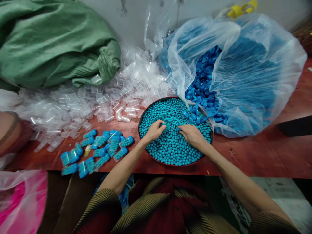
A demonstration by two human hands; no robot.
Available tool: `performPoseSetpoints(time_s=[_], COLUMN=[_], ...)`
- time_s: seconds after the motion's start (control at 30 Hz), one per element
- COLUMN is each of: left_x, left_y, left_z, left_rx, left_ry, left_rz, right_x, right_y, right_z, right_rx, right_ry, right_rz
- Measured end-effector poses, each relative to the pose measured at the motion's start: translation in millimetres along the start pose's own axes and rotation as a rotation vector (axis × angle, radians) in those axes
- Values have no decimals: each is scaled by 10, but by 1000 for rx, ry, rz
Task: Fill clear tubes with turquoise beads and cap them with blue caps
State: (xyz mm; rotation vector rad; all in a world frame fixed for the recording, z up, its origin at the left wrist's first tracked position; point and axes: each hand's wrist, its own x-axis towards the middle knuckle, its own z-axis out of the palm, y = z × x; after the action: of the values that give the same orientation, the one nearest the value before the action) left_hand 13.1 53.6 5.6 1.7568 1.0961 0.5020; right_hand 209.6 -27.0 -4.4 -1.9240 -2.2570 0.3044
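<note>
Turquoise beads (170, 152) fill a round dark-rimmed tray on the red table. Over the beads, my left hand (155, 130) is closed around a small clear plastic container (163, 119), which looks to have beads in it. My right hand (192, 135) is just right of it, low over the beads, fingers pinched together. A small bit of darker blue, which looks like a blue cap (179, 129), shows at its fingertips; most of it is hidden. Several loose blue caps (195, 117) lie on the tray's upper right edge.
Filled, blue-capped containers (102, 159) lie left of the tray, near the table's front edge. Behind them spreads a heap of clear containers (131, 84), beside a green sack (56, 45). A translucent bag (248, 81) of blue caps opens at the right. A brown bowl (14, 133) stands far left.
</note>
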Motion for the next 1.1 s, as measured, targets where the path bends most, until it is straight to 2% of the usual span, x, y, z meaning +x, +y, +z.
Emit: performPoseSetpoints(time_s=[0.1, 0.2, 0.33, 0.4, 0.47, 0.57, 0.63, 0.7, 0.87, 1.03, 1.1], left_x=[2, -19, -66, -86, -101, -118, -134, -155, -184, -193, -213], left_y=[25, 73, 90, 68, 42, 24, 38, 65, 90, 50, 61], left_z=[-9, -17, -32, -41, -52, -80, -104, -128, -166, -173, -164], left_rx=[-213, -372, -468, -488, -523, -586, -612, -622, -587, -702, -690], left_ry=[-61, -161, -207, -208, -220, -256, -287, -322, -357, -452, -454], left_rz=[-118, -234, -247, -239, -240, -245, -256, -288, -378, -309, -291], right_x=[25, 86, 111, 57, -22, -98, -94, -67, -72, -149, -143], right_y=[80, 93, 90, 98, 94, 45, 11, 7, 105, 128, 121], right_z=[-15, -82, -155, -192, -237, -276, -257, -212, -159, -237, -279], right_rx=[198, 431, 660, 573, 319, -75, -212, -274, -279, -352, -377], right_ry=[20, -18, -76, -77, -55, -26, -29, -50, -90, -89, -60], right_rz=[72, 146, 387, 401, 326, 105, -52, -140, -149, -218, -234])
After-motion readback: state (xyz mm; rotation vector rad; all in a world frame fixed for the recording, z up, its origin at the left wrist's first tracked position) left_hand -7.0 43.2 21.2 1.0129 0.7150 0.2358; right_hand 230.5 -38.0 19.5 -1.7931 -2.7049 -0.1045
